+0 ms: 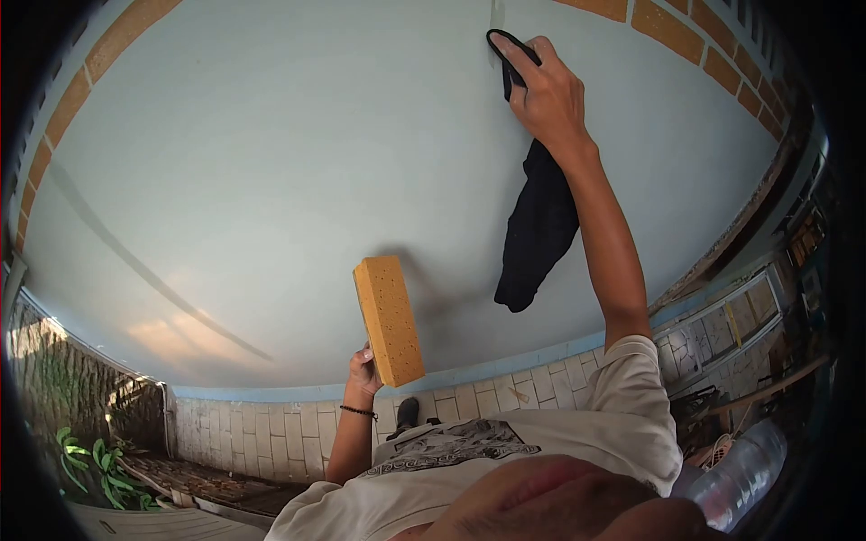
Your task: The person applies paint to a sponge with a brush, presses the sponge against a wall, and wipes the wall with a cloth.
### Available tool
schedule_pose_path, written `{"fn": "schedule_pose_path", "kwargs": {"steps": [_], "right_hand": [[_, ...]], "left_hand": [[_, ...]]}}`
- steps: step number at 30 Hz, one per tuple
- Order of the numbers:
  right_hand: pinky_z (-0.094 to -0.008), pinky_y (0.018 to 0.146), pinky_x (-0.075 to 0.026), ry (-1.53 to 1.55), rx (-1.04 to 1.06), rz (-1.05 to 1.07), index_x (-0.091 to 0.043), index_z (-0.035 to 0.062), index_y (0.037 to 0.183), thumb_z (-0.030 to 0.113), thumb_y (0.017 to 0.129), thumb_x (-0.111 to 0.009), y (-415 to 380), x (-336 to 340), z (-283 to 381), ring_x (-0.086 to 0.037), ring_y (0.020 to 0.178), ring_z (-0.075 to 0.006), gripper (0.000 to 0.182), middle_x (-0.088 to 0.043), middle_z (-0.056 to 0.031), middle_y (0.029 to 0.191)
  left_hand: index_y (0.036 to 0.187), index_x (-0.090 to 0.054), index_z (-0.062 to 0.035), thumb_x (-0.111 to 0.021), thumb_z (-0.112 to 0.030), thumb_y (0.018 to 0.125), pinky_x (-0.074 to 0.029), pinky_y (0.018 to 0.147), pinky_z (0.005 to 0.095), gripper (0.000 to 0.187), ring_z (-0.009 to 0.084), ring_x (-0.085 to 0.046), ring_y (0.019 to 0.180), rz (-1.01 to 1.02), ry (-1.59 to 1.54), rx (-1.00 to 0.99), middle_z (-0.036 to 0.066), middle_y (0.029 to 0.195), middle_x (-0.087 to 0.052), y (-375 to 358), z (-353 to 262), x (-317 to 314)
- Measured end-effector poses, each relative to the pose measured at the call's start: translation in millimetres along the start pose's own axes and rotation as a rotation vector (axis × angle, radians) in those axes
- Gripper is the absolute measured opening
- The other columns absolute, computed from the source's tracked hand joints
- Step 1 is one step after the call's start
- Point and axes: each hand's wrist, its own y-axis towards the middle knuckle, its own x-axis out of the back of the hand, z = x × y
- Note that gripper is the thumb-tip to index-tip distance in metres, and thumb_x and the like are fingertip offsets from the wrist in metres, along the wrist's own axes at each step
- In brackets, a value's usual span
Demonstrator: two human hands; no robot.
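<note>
A smooth pale grey-blue wall [271, 180] stands in front of me. High on it, my right hand [548, 90] grips a black cloth [538, 230], its fingers bent against the surface near a small grey streak [497, 13]. The rest of the cloth hangs down below the wrist. Lower down, my left hand [363, 368] holds a thick orange rectangular sponge [390, 320] by its lower left side. The sponge is tilted upward, apart from the cloth, and casts a shadow on the wall. Part of my left hand's fingers is hidden behind it.
Orange brick-patterned borders [672, 32] frame the wall's top. Below lie a blue base strip [487, 372] and a tiled floor [271, 433]. Plants [99, 469] and a wooden plank [198, 482] are at lower left. A clear plastic bottle [744, 473] stands at lower right.
</note>
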Motion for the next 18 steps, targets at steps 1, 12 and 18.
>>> {"fn": "schedule_pose_path", "kwargs": {"steps": [1,12,18], "right_hand": [[-0.0390,0.062,-0.059,-0.002,0.013,-0.024,-0.067,0.0254,0.136,-0.004,0.072,-0.071,4.2,0.8,-4.5,-0.067,0.078,-0.0266,0.070,-0.059,-0.0099,0.101],[-0.0399,0.065,-0.059,-0.004,0.070,-0.090,-0.069,0.0275,0.135,-0.009,0.072,-0.066,28.6,-1.1,-14.7,-0.066,0.075,-0.0275,0.073,-0.062,-0.0084,0.099],[-0.0395,0.064,-0.059,0.001,0.120,-0.076,-0.069,0.0280,0.135,-0.009,0.072,-0.066,43.6,3.1,-17.6,-0.066,0.074,-0.0273,0.073,-0.062,-0.0083,0.100]], "left_hand": [[0.147,-0.043,0.0043,-0.072,-0.028,0.078,-0.057,0.101,0.0467,0.082,0.0326,-0.067,0.118,-0.006,0.001,-0.013,0.019,0.132,-0.063,-0.3,0.5,3.5],[0.145,-0.044,0.0046,-0.072,-0.030,0.077,-0.059,0.098,0.0451,0.081,0.0314,-0.069,0.114,-0.102,0.001,-0.128,0.019,0.128,-0.064,-7.5,-1.4,1.7],[0.143,-0.046,0.0037,-0.071,-0.029,0.076,-0.058,0.097,0.0462,0.079,0.0317,-0.068,0.114,-0.115,0.014,-0.121,0.018,0.127,-0.065,-5.5,-8.7,2.1]]}}
